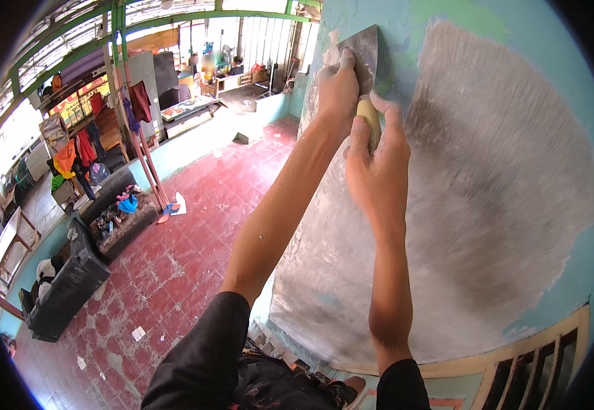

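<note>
A scraper with a wide flat metal blade [367, 49] and a pale yellowish handle [368, 115] lies against the wall's upper left edge. My right hand [383, 154] is closed round the handle, one finger sticking up beside it. On the blade's left side, my left hand [338, 90] grips the metal, with fingertips pressed on its face. Part of the handle is hidden by my fingers. Right of the tool spreads a large grey scraped patch [474, 178] on the light blue wall [587, 256]; some pale green paint [462, 15] shows above it.
A barred opening with a cream frame [488, 386] is low on the right. Red floor tiles [194, 219] with scattered debris lie to the left. Dark sofas [68, 294], hanging clothes [81, 150] and slanting poles [148, 160] stand there; people [237, 66] are far back.
</note>
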A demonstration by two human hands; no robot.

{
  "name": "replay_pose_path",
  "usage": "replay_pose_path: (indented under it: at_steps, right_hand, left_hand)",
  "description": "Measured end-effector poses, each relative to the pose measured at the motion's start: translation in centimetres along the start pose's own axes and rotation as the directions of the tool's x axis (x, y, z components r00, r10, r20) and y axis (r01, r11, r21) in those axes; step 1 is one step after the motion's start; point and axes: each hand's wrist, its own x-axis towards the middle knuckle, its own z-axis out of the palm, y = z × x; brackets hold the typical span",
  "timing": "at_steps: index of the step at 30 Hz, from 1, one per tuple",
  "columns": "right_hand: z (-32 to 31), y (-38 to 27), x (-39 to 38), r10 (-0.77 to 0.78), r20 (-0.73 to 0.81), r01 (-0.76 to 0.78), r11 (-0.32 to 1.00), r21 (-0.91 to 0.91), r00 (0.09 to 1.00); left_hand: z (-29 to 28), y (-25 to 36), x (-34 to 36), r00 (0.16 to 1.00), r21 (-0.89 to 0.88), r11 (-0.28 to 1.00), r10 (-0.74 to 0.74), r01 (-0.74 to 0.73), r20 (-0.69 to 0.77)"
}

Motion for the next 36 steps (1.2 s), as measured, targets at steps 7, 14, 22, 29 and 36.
replay_pose_path:
  at_steps: [7,14,22,29,36]
  right_hand:
    - [2.4,-1.3,2.8,-0.019,0.008,0.019,0.999,-0.026,1.0]
    - [0.6,1.1,0.4,-0.226,-0.102,0.221,0.973,-0.063,0.969]
    - [1.2,1.0,1.0,-0.268,-0.107,0.261,0.962,-0.079,0.957]
    - [1.7,0.1,1.2,-0.185,-0.05,0.187,0.982,0.035,0.982]
    - [2.5,0.3,1.6,-0.215,-0.089,0.22,0.974,0.061,0.973]
  left_hand:
    - [-1.3,1.6,3.3,0.998,0.088,0.995,-0.044,0.047,-0.042]
    - [0.1,0.2,-1.1,0.997,-0.148,0.986,-0.068,0.074,0.046]
    - [-0.6,-1.6,2.5,0.994,-0.125,0.987,-0.093,0.1,0.062]
    - [-1.1,-3.0,4.4,0.995,-0.181,0.982,-0.045,0.06,0.084]
    - [-1.4,-2.7,6.0,0.992,-0.109,0.987,-0.123,0.119,-0.032]
